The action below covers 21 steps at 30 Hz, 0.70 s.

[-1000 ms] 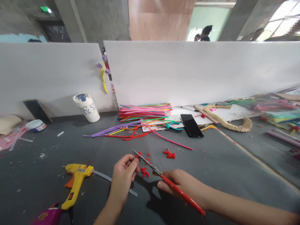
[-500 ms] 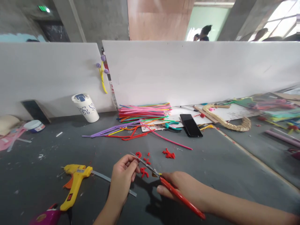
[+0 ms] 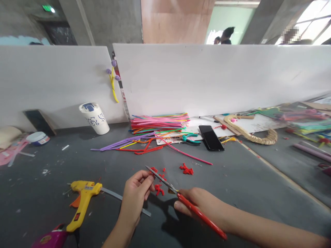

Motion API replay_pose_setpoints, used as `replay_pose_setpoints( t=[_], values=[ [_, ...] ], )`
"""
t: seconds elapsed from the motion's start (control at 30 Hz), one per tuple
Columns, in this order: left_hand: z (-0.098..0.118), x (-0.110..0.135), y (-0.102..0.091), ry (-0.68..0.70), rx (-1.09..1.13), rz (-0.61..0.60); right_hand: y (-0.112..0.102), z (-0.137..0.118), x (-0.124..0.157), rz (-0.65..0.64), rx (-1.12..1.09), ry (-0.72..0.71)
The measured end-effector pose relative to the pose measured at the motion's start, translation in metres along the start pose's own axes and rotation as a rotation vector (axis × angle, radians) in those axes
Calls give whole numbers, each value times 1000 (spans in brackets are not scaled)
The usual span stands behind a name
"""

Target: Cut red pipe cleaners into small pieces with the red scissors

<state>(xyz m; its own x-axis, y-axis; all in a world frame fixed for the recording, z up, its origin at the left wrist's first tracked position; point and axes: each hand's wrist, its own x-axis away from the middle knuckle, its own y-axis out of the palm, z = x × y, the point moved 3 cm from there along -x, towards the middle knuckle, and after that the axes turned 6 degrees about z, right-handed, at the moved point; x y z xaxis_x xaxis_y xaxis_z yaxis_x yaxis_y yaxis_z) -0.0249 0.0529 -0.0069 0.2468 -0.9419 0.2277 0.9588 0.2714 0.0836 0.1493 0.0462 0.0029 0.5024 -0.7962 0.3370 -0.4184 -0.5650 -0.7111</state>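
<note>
My right hand [image 3: 195, 203] is wrapped round a pair of scissors with red handles [image 3: 201, 216]. Their metal blades, pointing up and left, look closed and pass right beside the fingertips of my left hand [image 3: 138, 189]. Thumb and forefinger of that hand are pinched together; whatever they grip is too small or hidden to make out. Under and around the blades lie short red pipe cleaner clippings [image 3: 159, 189], partly covered by the scissors. A second heap of red clippings [image 3: 186, 169] lies farther right on the dark grey table [image 3: 111, 220].
A yellow hot glue gun [image 3: 84, 203] with a glue stick lies left of my left hand. Behind are bundled pipe cleaners [image 3: 160, 122], teal-handled pliers [image 3: 191, 139], a black phone [image 3: 211, 137] and a white cup [image 3: 94, 119]. White panels [image 3: 207, 79] border the back.
The scissor blades, slightly apart before, have come together, and their tip has shifted a little right and up. My left hand has hardly moved.
</note>
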Motion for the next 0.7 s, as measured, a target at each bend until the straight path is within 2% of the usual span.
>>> replay_pose_setpoints(
  t=[0.33,0.5,0.7],
  values=[
    [-3,-1,0,-35,18,-21,-1,-3,3,-31,5,2],
    [-6,-2,-1,-7,-31,-53,-5,-7,3,-34,-21,19],
    [-12,-6,0,-31,-69,-70,-2,-8,0,-134,-167,52]
  ],
)
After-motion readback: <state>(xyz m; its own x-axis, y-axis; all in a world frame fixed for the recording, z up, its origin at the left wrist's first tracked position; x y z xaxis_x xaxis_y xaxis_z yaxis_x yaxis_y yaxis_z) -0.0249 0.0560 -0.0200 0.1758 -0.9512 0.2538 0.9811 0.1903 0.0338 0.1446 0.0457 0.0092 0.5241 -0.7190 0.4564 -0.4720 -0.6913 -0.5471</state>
